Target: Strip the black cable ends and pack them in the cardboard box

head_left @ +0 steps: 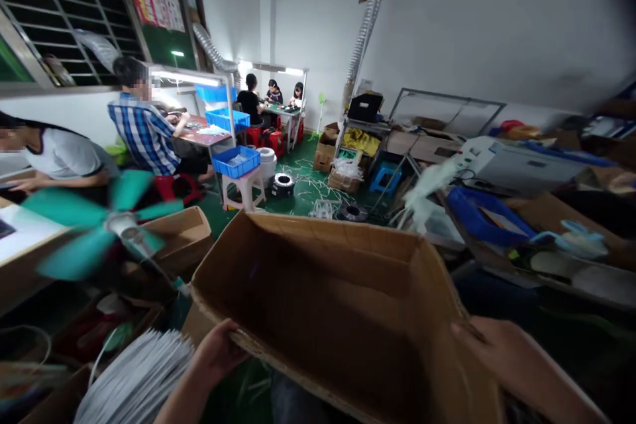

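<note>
I hold a large open cardboard box (318, 278) in front of me, tipped so its bare brown inside faces me. My left hand (216, 351) grips the box's near left rim, fingers curled over the edge. On the right, my right hand (484, 344) clasps the near right corner of the box. A bundle of white cords or strips (136, 377) lies just below my left forearm.
A teal fan (99, 222) spins at the left beside a smaller open carton (181, 235). Several people sit at lit worktables (199, 132) behind. Blue bins (237, 160), a white stool (244, 189), boxes and clutter crowd the green floor (303, 189) and the right side.
</note>
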Motion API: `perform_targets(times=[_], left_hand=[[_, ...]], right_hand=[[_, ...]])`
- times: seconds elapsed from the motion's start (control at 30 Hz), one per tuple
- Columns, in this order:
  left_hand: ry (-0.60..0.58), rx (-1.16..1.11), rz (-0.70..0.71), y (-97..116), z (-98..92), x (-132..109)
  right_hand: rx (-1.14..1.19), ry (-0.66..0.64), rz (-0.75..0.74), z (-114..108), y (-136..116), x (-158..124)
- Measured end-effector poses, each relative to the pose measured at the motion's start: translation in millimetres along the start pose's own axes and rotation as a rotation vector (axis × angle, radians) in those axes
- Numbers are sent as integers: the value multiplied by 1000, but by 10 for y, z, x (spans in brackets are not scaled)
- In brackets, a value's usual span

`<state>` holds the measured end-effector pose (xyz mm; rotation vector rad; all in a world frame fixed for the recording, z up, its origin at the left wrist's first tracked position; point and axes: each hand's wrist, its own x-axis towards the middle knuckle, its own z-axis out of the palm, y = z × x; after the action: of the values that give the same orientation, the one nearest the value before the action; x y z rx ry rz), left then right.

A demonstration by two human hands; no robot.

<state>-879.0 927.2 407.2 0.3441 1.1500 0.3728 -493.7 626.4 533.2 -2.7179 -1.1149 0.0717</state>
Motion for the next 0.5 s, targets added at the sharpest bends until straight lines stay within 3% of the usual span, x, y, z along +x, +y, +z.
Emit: perform_targets(times=[0.1, 0.3, 0.4, 0.5], left_hand=[[78, -52, 68, 615, 216, 484], [136, -58, 104, 1738, 866, 1191], [107, -75, 91, 2193, 1236, 1576], [75, -65, 76, 2669, 1664, 2111]], right_hand=[[32, -204, -70, 241, -329, 962], [1, -240, -165, 299, -809, 2732], [-30, -245, -175, 288, -882, 3531], [-56, -197, -157, 385, -901, 4310]])
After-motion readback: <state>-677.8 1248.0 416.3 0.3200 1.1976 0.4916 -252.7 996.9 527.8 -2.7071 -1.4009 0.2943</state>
